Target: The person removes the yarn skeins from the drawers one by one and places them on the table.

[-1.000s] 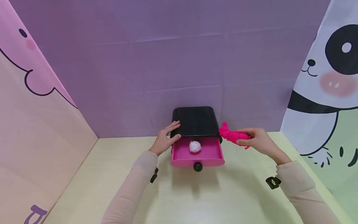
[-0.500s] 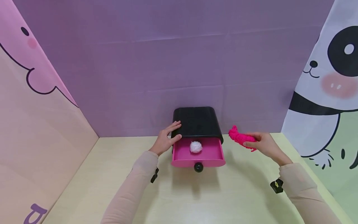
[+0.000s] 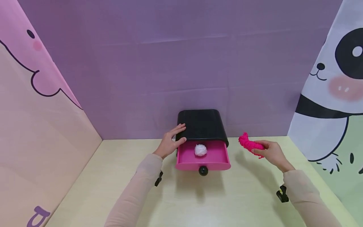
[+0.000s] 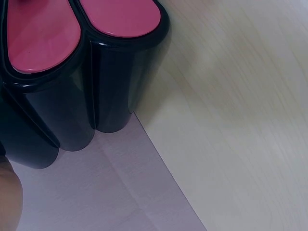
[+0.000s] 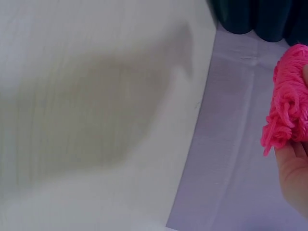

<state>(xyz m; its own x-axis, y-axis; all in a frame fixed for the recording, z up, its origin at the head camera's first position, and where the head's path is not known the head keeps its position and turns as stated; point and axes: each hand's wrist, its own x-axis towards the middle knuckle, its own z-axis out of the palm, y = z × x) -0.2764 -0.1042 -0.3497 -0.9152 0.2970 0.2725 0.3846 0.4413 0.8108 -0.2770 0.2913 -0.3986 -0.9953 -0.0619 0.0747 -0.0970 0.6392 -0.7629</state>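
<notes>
My left hand [image 3: 169, 142] rests on the left side of a black cabinet [image 3: 202, 124], its fingers lying over the top edge. The cabinet's top pink drawer [image 3: 188, 165] is pulled out, and a small white yarn ball [image 3: 200, 150] sits inside. Right of the cabinet, my right hand [image 3: 274, 154] pinches a bright pink skein of yarn [image 3: 250, 145] between thumb and fingers, held above the table with a shadow beneath. In the right wrist view the yarn [image 5: 290, 96] shows loose strands at its lower end. Only a bit of the left hand [image 4: 8, 197] shows in the left wrist view.
A round black knob [image 3: 203, 171] sticks out from the drawer front. The pale wooden table [image 3: 119, 176] meets a purple backdrop [image 3: 181, 63] behind the cabinet. A panda-printed panel [image 3: 326, 126] stands on the right, a pink and cream one [image 3: 42, 132] on the left.
My right hand has moved right and slightly toward me with the pink yarn, away from the cabinet's side. The left hand stays on the cabinet; the drawer and white ball look unchanged.
</notes>
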